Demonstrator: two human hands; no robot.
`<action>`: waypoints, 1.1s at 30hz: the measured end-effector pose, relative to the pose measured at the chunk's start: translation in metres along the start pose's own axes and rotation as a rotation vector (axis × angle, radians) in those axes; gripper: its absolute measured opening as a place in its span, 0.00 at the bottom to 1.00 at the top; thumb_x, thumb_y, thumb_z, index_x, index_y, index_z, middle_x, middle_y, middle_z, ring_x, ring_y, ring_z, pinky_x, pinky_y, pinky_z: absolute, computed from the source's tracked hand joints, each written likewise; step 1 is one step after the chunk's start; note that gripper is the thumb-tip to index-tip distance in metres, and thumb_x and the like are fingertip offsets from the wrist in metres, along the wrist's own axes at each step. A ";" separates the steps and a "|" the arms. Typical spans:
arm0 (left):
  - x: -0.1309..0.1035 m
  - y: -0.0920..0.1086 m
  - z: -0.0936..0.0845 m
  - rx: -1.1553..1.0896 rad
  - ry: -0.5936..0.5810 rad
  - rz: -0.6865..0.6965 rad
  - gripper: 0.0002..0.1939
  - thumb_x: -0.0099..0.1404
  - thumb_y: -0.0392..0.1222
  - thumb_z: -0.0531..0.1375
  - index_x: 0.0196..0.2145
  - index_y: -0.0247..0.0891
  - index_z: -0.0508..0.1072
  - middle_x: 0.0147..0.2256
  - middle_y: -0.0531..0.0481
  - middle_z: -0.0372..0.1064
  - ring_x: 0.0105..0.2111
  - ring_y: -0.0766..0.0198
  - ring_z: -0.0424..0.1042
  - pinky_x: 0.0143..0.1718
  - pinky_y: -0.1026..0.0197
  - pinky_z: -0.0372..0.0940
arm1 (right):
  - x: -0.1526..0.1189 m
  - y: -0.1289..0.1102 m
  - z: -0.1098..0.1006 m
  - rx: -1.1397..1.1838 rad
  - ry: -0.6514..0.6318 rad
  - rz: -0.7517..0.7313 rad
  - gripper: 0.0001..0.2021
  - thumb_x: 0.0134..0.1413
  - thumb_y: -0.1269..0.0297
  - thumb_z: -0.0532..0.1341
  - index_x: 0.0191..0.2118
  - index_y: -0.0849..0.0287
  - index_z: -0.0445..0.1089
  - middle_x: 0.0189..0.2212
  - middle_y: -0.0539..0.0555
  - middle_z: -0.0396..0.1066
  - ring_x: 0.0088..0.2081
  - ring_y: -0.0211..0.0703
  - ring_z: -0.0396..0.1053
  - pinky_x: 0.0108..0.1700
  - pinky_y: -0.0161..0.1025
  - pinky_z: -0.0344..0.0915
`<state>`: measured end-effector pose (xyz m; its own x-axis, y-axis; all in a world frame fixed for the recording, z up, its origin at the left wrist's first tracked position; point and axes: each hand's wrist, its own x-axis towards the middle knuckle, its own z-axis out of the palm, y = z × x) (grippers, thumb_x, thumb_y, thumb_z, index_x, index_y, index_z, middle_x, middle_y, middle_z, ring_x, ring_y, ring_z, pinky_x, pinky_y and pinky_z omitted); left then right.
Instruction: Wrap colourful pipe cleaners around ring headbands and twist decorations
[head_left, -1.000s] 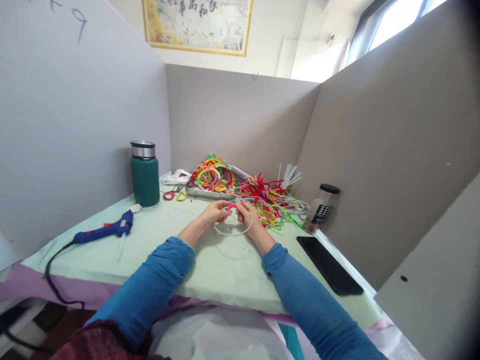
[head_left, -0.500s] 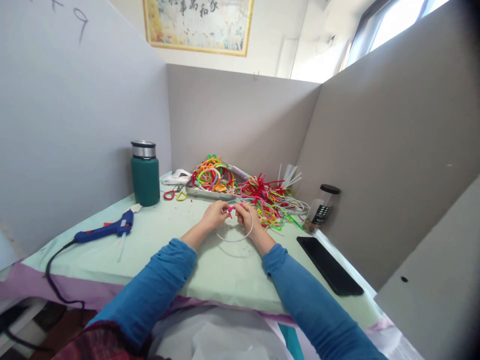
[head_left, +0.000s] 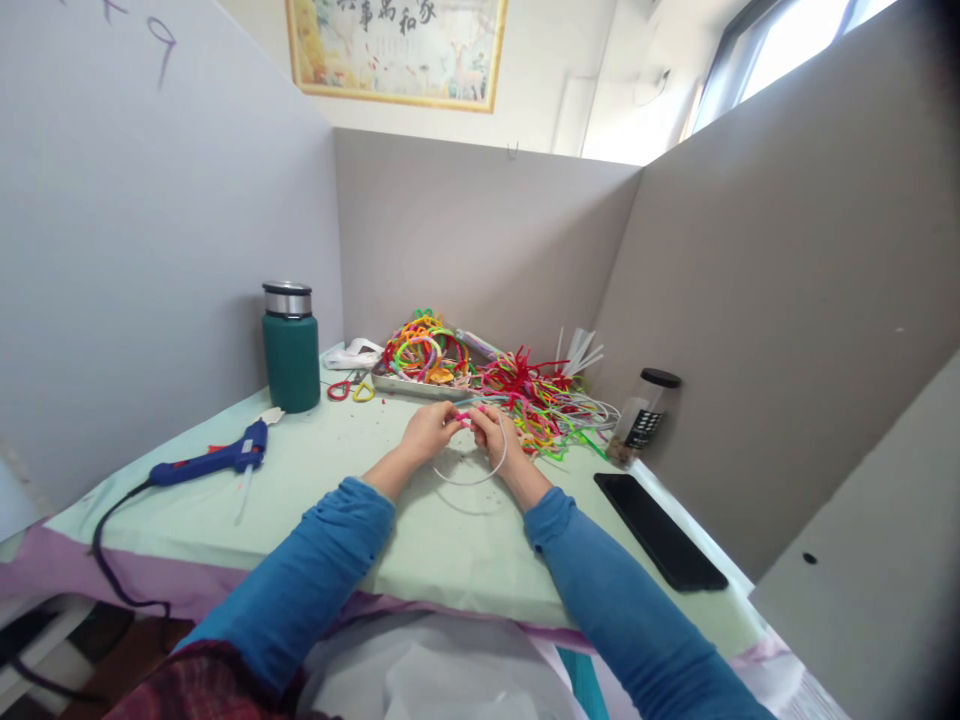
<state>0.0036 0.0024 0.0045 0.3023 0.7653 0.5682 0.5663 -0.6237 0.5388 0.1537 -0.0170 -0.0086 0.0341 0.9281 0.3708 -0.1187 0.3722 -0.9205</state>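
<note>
Above the middle of the table, my left hand (head_left: 430,430) and my right hand (head_left: 491,432) are close together, both with fingers pinched. Between their fingertips is a short stretch of pink pipe cleaner (head_left: 463,416), which seems to be wound on a thin white hoop (head_left: 469,482). The bare part of this hoop curves down below the hands, toward me. My fingers cover much of its upper part, so how the pink piece is wound cannot be made out.
Behind my hands lie a metal tray (head_left: 420,388) of coloured rings and a heap of pipe cleaners (head_left: 525,385). A green bottle (head_left: 291,360) and a blue glue gun (head_left: 214,462) are on the left. To the right are a clear jar (head_left: 641,420) and a black phone (head_left: 660,530).
The pink end that hung down between my hands no longer shows there. My left fingers have shifted slightly toward the right hand; the hoop has stayed in place.
</note>
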 end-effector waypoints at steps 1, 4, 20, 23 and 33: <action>0.000 0.001 0.000 -0.006 0.003 -0.008 0.07 0.58 0.43 0.61 0.29 0.38 0.74 0.25 0.50 0.70 0.24 0.65 0.63 0.28 0.64 0.52 | 0.000 0.000 0.000 0.005 0.004 0.008 0.16 0.43 0.51 0.64 0.21 0.57 0.62 0.17 0.46 0.58 0.17 0.32 0.50 0.20 0.34 0.45; -0.002 0.004 -0.001 0.015 -0.012 -0.009 0.10 0.60 0.45 0.59 0.27 0.37 0.74 0.23 0.49 0.69 0.23 0.65 0.62 0.27 0.64 0.51 | 0.000 0.000 0.000 0.015 0.008 0.027 0.16 0.43 0.51 0.64 0.21 0.57 0.62 0.18 0.46 0.58 0.17 0.32 0.50 0.19 0.34 0.44; 0.002 0.006 -0.002 -0.449 -0.180 -0.347 0.18 0.56 0.53 0.61 0.21 0.34 0.71 0.12 0.56 0.58 0.12 0.72 0.53 0.17 0.65 0.46 | -0.002 -0.001 0.001 0.019 0.019 0.013 0.15 0.44 0.53 0.63 0.21 0.58 0.62 0.17 0.45 0.58 0.18 0.32 0.49 0.21 0.35 0.44; 0.000 0.009 -0.005 -0.537 -0.198 -0.390 0.19 0.54 0.53 0.63 0.19 0.34 0.70 0.10 0.56 0.56 0.11 0.73 0.51 0.16 0.65 0.45 | -0.003 -0.002 0.001 0.026 0.020 0.010 0.15 0.43 0.53 0.64 0.21 0.58 0.62 0.17 0.45 0.58 0.18 0.32 0.50 0.21 0.34 0.44; -0.001 0.014 -0.009 -0.762 -0.284 -0.544 0.18 0.56 0.52 0.63 0.20 0.33 0.71 0.10 0.56 0.55 0.12 0.73 0.51 0.15 0.66 0.47 | -0.004 -0.007 0.003 -0.014 0.066 0.035 0.16 0.37 0.52 0.65 0.21 0.58 0.60 0.17 0.45 0.58 0.19 0.32 0.50 0.22 0.34 0.46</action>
<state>0.0040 -0.0085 0.0172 0.3761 0.9266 0.0057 0.0666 -0.0331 0.9972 0.1512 -0.0234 -0.0038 0.0956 0.9393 0.3296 -0.1070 0.3389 -0.9347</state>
